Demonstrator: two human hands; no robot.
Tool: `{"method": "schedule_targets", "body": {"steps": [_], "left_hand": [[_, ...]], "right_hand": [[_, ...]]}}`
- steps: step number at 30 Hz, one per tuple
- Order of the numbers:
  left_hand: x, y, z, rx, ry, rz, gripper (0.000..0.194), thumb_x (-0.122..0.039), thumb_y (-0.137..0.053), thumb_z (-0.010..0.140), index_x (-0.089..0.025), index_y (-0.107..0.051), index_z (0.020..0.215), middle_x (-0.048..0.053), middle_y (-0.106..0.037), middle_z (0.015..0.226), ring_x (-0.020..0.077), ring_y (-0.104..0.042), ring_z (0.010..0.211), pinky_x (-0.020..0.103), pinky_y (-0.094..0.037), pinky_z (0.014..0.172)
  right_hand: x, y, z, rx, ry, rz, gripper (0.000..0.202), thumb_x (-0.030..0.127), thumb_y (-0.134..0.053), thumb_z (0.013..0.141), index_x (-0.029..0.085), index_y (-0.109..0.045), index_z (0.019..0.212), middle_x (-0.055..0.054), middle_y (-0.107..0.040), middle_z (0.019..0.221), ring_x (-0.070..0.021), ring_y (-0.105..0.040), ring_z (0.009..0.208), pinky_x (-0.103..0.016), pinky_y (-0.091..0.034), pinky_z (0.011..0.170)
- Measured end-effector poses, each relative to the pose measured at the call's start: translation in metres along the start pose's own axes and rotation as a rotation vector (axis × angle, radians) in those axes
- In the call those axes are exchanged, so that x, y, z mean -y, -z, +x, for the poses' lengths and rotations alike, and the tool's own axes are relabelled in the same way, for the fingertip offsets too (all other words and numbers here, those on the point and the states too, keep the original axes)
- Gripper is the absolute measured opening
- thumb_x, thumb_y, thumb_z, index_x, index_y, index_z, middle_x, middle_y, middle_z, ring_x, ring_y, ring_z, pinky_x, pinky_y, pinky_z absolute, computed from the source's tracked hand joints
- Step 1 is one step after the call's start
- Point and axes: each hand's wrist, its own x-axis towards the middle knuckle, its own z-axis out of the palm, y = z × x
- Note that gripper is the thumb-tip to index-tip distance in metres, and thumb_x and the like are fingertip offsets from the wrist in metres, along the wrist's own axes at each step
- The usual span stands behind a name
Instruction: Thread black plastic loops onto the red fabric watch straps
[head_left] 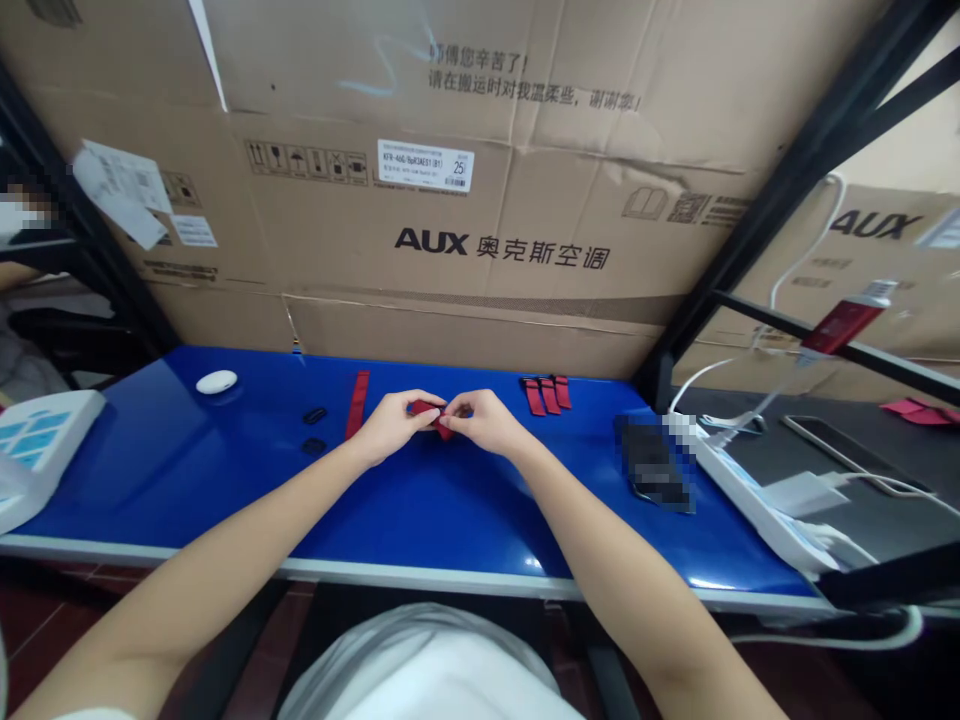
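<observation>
One printed cardboard panel [480,240] stands behind a blue tabletop [420,530], above which the left hand [390,425] and right hand [484,415] meet near the middle, both pinching a small red strap [445,431] between their fingertips. Three short red straps [552,396] with black ends lie beyond the right hand, while left of the left hand are a flat red strip [359,398] and two smaller black pieces [314,415], set apart.

Shirt [465,670]: white, grey along the rounded upper and left edges. Left sleeve [97,714]: white, edge visible at the arm. Forearms [255,540] and hands [384,430]: bare.
</observation>
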Motion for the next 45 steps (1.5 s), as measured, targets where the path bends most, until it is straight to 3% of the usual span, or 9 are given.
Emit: {"method": "schedule_targets", "body": {"steps": [4,11,18,25,29,32,36,41,45], "left_hand": [[0.005,0.0,0.001,0.067,-0.006,0.081,0.038,-0.043,-0.075,0.074,-0.016,-0.073,0.102,0.01,-0.073,0.105,0.0258,-0.068,0.096,0.042,-0.055,0.089],[-0.005,0.005,0.001,0.071,-0.047,-0.041,0.053,-0.039,-0.079,0.072,-0.014,-0.066,0.116,0.013,-0.069,0.117,0.0252,-0.066,0.105,0.041,-0.048,0.099],[-0.007,0.011,0.002,0.07,-0.136,0.083,0.049,-0.04,-0.076,0.075,-0.016,-0.064,0.116,0.011,-0.069,0.116,0.0242,-0.066,0.103,0.038,-0.049,0.096],[-0.008,0.008,-0.001,0.075,-0.124,0.185,0.044,-0.038,-0.077,0.072,-0.018,-0.068,0.11,0.008,-0.072,0.106,0.0243,-0.068,0.096,0.037,-0.052,0.089],[-0.008,0.006,-0.001,0.044,-0.065,0.069,0.049,-0.037,-0.08,0.068,-0.016,-0.066,0.109,0.007,-0.073,0.093,0.0226,-0.071,0.08,0.039,-0.056,0.081],[-0.011,0.004,0.0,-0.031,-0.058,-0.042,0.051,-0.039,-0.083,0.064,-0.014,-0.063,0.104,0.006,-0.072,0.085,0.022,-0.071,0.072,0.04,-0.059,0.073],[-0.012,0.005,0.001,-0.058,-0.09,-0.021,0.05,-0.039,-0.085,0.061,-0.015,-0.06,0.097,0.004,-0.07,0.086,0.019,-0.069,0.07,0.036,-0.06,0.068],[-0.008,0.009,0.002,-0.021,-0.115,-0.049,0.048,-0.037,-0.084,0.064,-0.016,-0.053,0.093,0.005,-0.069,0.092,0.0198,-0.069,0.081,0.035,-0.059,0.071],[-0.004,0.015,0.004,0.005,-0.125,-0.048,0.045,-0.034,-0.083,0.067,-0.016,-0.054,0.095,0.008,-0.067,0.1,0.0205,-0.069,0.084,0.036,-0.058,0.073]], "right_hand": [[-0.003,0.006,0.0,0.082,-0.02,0.032,0.011,0.026,-0.067,0.072,0.016,-0.071,0.068,-0.004,-0.071,0.066,-0.016,-0.063,0.063,-0.026,-0.045,0.06],[-0.003,0.007,0.005,-0.101,-0.099,0.4,0.024,0.027,-0.08,0.06,0.017,-0.066,0.077,-0.002,-0.069,0.07,-0.0157,-0.065,0.069,-0.029,-0.05,0.07],[0.001,0.004,0.002,-0.101,-0.092,0.501,0.031,0.028,-0.082,0.057,0.017,-0.062,0.077,-0.001,-0.067,0.071,-0.0145,-0.065,0.069,-0.028,-0.049,0.071],[-0.002,-0.001,0.001,-0.104,-0.136,0.469,0.031,0.031,-0.08,0.059,0.018,-0.058,0.078,0.001,-0.067,0.067,-0.0147,-0.063,0.065,-0.028,-0.047,0.067],[-0.005,-0.005,0.002,-0.1,-0.145,0.457,0.031,0.034,-0.076,0.064,0.018,-0.057,0.082,0.0,-0.065,0.071,-0.0147,-0.062,0.067,-0.028,-0.047,0.067],[-0.003,-0.004,0.002,-0.143,-0.028,0.372,0.035,0.033,-0.074,0.066,0.019,-0.059,0.093,-0.003,-0.064,0.091,-0.0163,-0.062,0.082,-0.03,-0.049,0.074],[0.003,-0.003,-0.001,-0.154,0.172,0.098,0.048,0.029,-0.077,0.066,0.021,-0.061,0.111,-0.009,-0.057,0.121,-0.0209,-0.059,0.106,-0.033,-0.048,0.087],[0.005,-0.005,-0.002,-0.162,0.291,-0.008,0.03,0.032,-0.071,0.077,0.02,-0.066,0.104,-0.008,-0.065,0.109,-0.0212,-0.062,0.102,-0.035,-0.047,0.09],[0.003,-0.003,-0.002,-0.187,0.23,-0.053,0.031,0.029,-0.073,0.074,0.019,-0.067,0.104,-0.007,-0.07,0.104,-0.0212,-0.065,0.097,-0.034,-0.048,0.089]]}}
